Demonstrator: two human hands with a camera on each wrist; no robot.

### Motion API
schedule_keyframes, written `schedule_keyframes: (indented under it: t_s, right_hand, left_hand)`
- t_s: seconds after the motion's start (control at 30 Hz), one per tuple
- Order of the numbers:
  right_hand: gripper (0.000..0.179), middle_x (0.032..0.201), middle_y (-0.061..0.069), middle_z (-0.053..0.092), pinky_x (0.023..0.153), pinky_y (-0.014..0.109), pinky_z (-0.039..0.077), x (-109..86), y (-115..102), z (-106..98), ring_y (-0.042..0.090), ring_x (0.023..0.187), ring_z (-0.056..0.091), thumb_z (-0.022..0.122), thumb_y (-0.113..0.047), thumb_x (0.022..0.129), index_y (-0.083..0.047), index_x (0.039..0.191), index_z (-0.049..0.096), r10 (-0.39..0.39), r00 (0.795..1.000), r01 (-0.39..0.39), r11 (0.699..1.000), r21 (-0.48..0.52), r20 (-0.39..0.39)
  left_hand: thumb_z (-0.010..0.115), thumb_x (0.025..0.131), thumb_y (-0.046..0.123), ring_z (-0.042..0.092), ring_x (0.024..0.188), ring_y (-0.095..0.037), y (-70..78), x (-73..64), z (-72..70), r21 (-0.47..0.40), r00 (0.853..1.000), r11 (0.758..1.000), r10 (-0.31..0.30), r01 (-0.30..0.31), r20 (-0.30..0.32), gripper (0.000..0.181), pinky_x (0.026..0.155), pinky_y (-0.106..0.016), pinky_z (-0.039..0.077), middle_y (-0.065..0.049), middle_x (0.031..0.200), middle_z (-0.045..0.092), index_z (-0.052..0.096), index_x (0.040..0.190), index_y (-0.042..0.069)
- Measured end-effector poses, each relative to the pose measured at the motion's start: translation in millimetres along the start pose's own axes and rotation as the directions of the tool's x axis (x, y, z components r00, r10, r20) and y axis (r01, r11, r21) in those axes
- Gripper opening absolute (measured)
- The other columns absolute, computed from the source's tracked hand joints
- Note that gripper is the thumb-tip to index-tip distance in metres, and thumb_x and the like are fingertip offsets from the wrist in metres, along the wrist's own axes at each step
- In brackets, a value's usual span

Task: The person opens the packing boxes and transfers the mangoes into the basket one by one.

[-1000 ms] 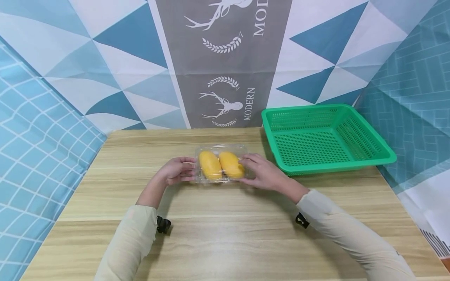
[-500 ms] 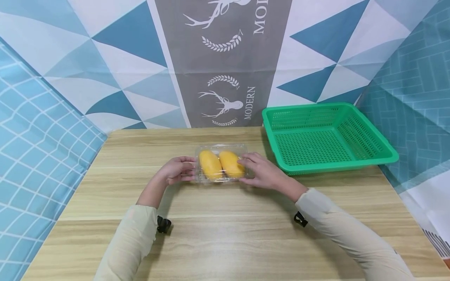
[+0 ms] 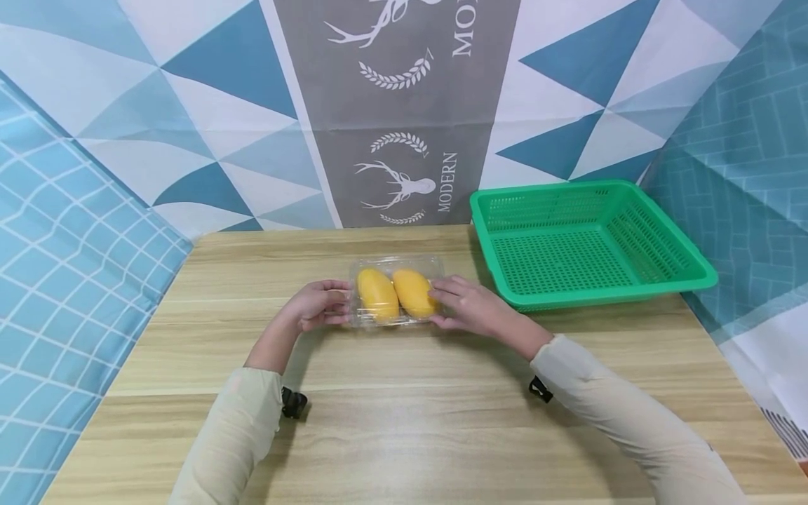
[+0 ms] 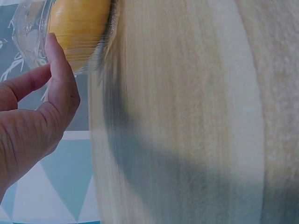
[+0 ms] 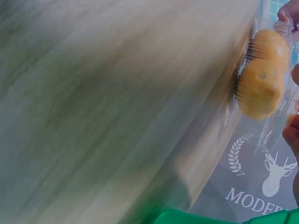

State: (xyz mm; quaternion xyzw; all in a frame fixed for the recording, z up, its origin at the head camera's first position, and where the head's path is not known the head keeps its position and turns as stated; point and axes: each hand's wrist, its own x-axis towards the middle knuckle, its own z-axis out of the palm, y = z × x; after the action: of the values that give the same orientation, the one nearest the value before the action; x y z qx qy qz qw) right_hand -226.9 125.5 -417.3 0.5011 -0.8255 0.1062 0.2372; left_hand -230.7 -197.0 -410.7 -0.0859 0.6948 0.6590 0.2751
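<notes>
A clear plastic clamshell box point(image 3: 396, 263) with two yellow mangoes lies at the back middle of the wooden table point(image 3: 391, 421). In the head view, one mango point(image 3: 378, 294) is at the left and the other mango point(image 3: 413, 293) at the right. My left hand point(image 3: 318, 306) holds the box's left end, its thumb and fingers bent at the rim in the left wrist view. At the opposite end, my right hand point(image 3: 470, 306) grips the box with fingers over the right side and thumb lower down. The right wrist view cuts off most of that hand.
To the right of the box stands a green plastic basket point(image 3: 593, 298) with perforated walls, close to my right hand. A patterned wall covering point(image 3: 404, 105) rises directly behind the table's back edge. Blue tiled sheeting point(image 3: 76, 280) borders the left side.
The right mango now lies slightly more slanted inside the box. Both hands stay at the box's ends, with only a slight shift of the right fingers.
</notes>
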Motion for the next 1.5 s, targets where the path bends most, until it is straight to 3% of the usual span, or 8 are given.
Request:
schedule_keyframes:
  t_s: [0.27,0.57,1.0,1.17,1.33,1.5]
  right_hand:
    - [0.035,0.103,0.012,0.07,0.088,0.03,0.053,1.6,2.3,1.3,0.023,0.099,0.065,0.074,-0.026,0.076,-0.002,0.101,0.07,-0.122,0.99,0.115,0.989,-0.097,-0.065]
    - [0.029,0.095,0.007,0.072,0.085,0.027,0.054,2.6,2.3,2.7,0.019,0.092,0.067,0.075,-0.023,0.073,-0.004,0.095,0.072,-0.199,0.975,0.177,0.965,-0.196,-0.098]
    - [0.021,0.091,0.008,0.072,0.083,0.028,0.055,5.7,1.1,6.9,0.018,0.088,0.066,0.072,-0.017,0.071,-0.003,0.087,0.071,-0.151,0.977,0.129,0.981,-0.146,-0.151]
    - [0.023,0.092,0.009,0.072,0.083,0.028,0.055,5.1,0.8,5.7,0.019,0.088,0.066,0.073,-0.019,0.072,-0.003,0.088,0.071,-0.15,0.978,0.131,0.982,-0.134,-0.143]
    - [0.029,0.098,0.01,0.071,0.087,0.03,0.054,3.3,0.1,1.8,0.021,0.094,0.066,0.073,-0.023,0.074,-0.003,0.094,0.071,-0.123,0.986,0.112,0.989,-0.098,-0.111]
    - [0.034,0.104,0.013,0.069,0.087,0.032,0.054,2.2,0.0,-2.3,0.024,0.097,0.065,0.073,-0.025,0.074,-0.001,0.099,0.069,-0.079,0.992,0.076,0.997,-0.034,-0.102]
  left_hand:
    - [0.047,0.095,0.006,0.059,0.069,-0.01,1.7,-0.3,0.5,-0.004,1.0,1.0,-0.004,0.004,0.0,0.043,0.069,-0.025,0.058,0.001,0.078,0.057,0.035,0.136,-0.001]
    - [0.047,0.096,0.007,0.059,0.069,-0.01,3.9,0.2,0.8,-0.001,1.0,1.0,-0.006,0.006,-0.002,0.041,0.068,-0.024,0.057,0.001,0.078,0.056,0.035,0.135,0.0]
    - [0.046,0.095,0.006,0.06,0.07,-0.01,3.9,-0.3,2.0,-0.016,1.0,1.0,-0.002,0.002,-0.005,0.044,0.069,-0.025,0.057,0.0,0.08,0.058,0.034,0.137,-0.001]
    - [0.047,0.095,0.006,0.061,0.073,-0.011,3.4,-0.3,1.3,0.017,1.0,1.0,0.012,-0.012,-0.023,0.045,0.071,-0.026,0.058,-0.002,0.082,0.058,0.034,0.137,-0.001]
    - [0.048,0.094,0.004,0.062,0.08,-0.011,2.9,-0.4,-1.4,0.049,0.995,0.995,0.085,-0.083,-0.049,0.05,0.077,-0.028,0.057,-0.013,0.109,0.057,0.032,0.141,-0.002]
    - [0.051,0.093,0.001,0.059,0.1,-0.013,4.2,-3.4,-4.4,0.037,0.981,0.983,0.182,-0.18,-0.071,0.055,0.097,-0.035,0.049,-0.022,0.141,0.039,0.03,0.144,0.002]
